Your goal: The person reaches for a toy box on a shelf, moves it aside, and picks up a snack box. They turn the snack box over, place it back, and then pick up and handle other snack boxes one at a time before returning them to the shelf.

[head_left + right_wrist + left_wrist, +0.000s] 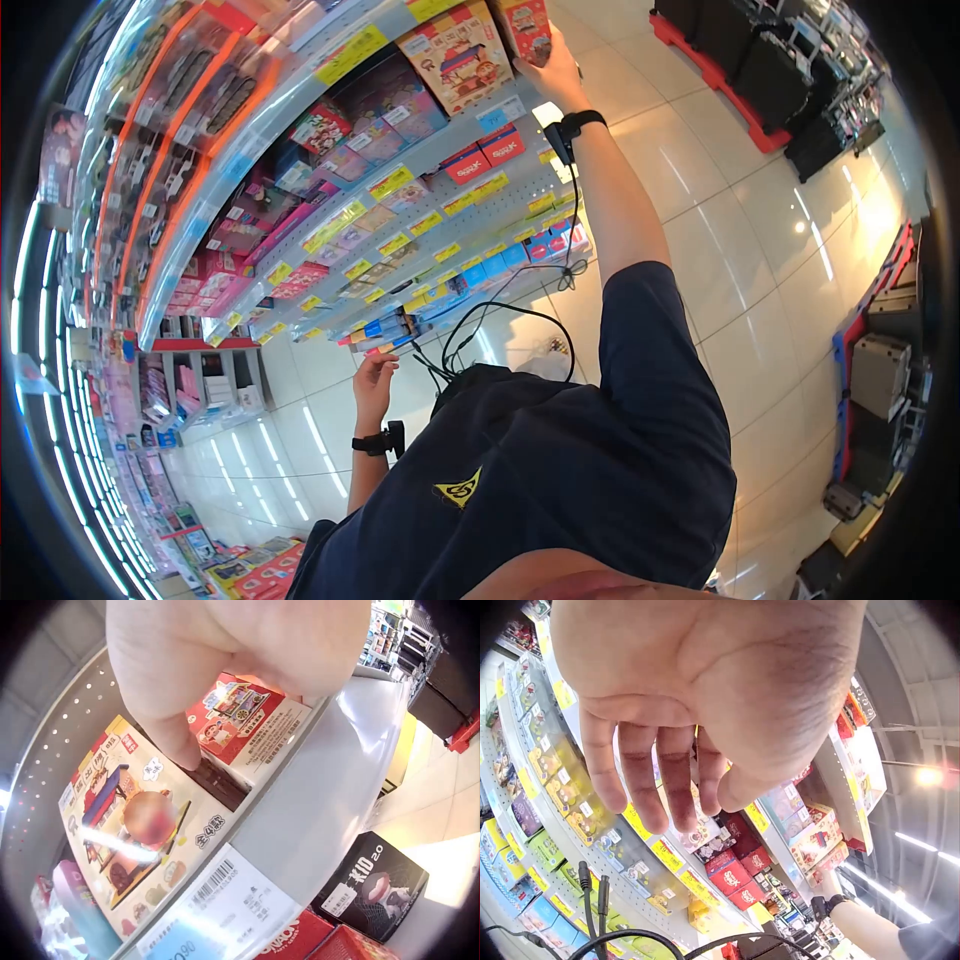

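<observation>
High on the shelf, my right hand (pixel 555 78) grips a small red toy box (pixel 251 727) printed with a cart picture. In the right wrist view the thumb reaches down into the gap on the box's left side; the other fingers are mostly hidden behind the palm. Left of that gap stands a larger cream box (pixel 142 840) with a cartoon picture, upright behind the shelf edge. My left hand (pixel 374 385) hangs lower down, near the bottom shelves, its fingers loosely bent and holding nothing. In the left wrist view its palm covers part of the shelves.
Red snack-game boxes (pixel 480 160) and a black box marked KID 2.0 (pixel 379 881) sit one shelf below. A price label (pixel 232 900) lines the shelf front. Black cables (pixel 520 310) hang from the right wrist. Dark goods stand on a red base (pixel 730 100) across the tiled aisle.
</observation>
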`<state>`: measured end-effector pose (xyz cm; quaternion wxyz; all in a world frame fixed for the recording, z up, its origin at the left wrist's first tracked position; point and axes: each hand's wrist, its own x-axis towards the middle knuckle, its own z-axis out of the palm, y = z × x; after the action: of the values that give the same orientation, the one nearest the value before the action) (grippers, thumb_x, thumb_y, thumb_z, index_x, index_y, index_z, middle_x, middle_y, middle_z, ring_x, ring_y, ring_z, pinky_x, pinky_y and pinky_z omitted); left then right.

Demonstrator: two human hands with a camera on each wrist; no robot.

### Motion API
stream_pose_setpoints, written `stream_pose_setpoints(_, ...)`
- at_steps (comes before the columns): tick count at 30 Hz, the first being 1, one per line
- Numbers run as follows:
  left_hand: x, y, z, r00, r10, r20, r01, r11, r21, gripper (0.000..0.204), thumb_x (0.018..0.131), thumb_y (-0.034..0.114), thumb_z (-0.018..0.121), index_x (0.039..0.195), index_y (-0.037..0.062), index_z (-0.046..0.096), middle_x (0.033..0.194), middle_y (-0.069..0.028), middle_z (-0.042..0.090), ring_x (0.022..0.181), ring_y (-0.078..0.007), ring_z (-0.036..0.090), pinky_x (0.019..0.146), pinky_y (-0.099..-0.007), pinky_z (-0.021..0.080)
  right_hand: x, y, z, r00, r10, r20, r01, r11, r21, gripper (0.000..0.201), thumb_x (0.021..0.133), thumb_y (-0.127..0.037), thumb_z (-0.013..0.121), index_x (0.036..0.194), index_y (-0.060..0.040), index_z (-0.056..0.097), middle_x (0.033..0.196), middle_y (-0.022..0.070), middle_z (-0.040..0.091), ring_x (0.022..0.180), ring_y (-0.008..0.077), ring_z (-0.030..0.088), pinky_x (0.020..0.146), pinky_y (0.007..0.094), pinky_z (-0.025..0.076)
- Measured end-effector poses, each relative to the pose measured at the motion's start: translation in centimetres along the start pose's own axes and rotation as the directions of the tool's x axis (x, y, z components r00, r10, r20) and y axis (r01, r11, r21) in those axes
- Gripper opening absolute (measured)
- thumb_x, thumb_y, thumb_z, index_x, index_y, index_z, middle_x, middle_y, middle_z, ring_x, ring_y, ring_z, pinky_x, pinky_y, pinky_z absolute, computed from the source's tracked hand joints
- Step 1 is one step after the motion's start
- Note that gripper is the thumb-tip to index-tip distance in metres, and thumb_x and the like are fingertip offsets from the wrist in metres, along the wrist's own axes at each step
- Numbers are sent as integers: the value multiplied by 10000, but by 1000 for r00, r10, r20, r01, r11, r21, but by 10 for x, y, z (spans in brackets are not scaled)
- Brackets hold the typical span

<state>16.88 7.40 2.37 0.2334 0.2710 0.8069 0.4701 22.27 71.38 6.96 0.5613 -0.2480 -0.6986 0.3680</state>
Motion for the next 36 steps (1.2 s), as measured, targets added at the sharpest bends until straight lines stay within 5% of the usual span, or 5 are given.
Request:
stream_pose_setpoints(6,-7,-43,-12,994,24,-104,-29,999,-41,137,1029,124,631,1107,23,681,1030,-57,730,932,-141,693,790,-281,543,-30,-5,4,965,-125,-231,87,982,-168,1026,813,-339,843,1554,54,252,1508,315,361,1400,483,383,1177,520,333)
stream_pose_setpoints(17,-7,-37,-34,971,9,-240,-44,989,-142,98,1016,56,618,1076,1,671,1023,-69,717,915,-139,664,849,-285,527,-55,-124,52,946,-322,-46,287,892,-349,983,760,-380,863,1570,-122,368,1598,277,283,1453,519,289,1159,676,260)
stream_pose_setpoints(22,-11,-44,-36,964,28,-263,-66,988,-136,104,1023,66,615,1086,1,663,1004,-62,708,908,-127,655,847,-276,517,-22,-145,60,898,-434,67,399,745,-534,913,749,-498,843,1489,-75,515,1585,252,350,1468,497,281,1172,699,204)
stream_pose_setpoints(28,-18,-59,-40,950,14,-311,-70,983,-170,106,1029,78,610,1078,4,669,984,-53,695,913,-119,644,847,-275,510,11,-156,62,913,-150,379,400,506,-764,1023,770,-708,717,1494,-19,498,1562,254,446,1509,444,295,1237,668,91)
stream_pose_setpoints(36,-31,-71,-31,925,-35,-378,-54,973,-223,127,1012,87,642,1093,-3,679,1000,-54,716,922,-112,650,839,-264,510,6,-135,65,857,-426,289,492,512,-704,992,755,-690,746,1436,-5,518,1462,264,513,1405,491,399,1222,620,212)
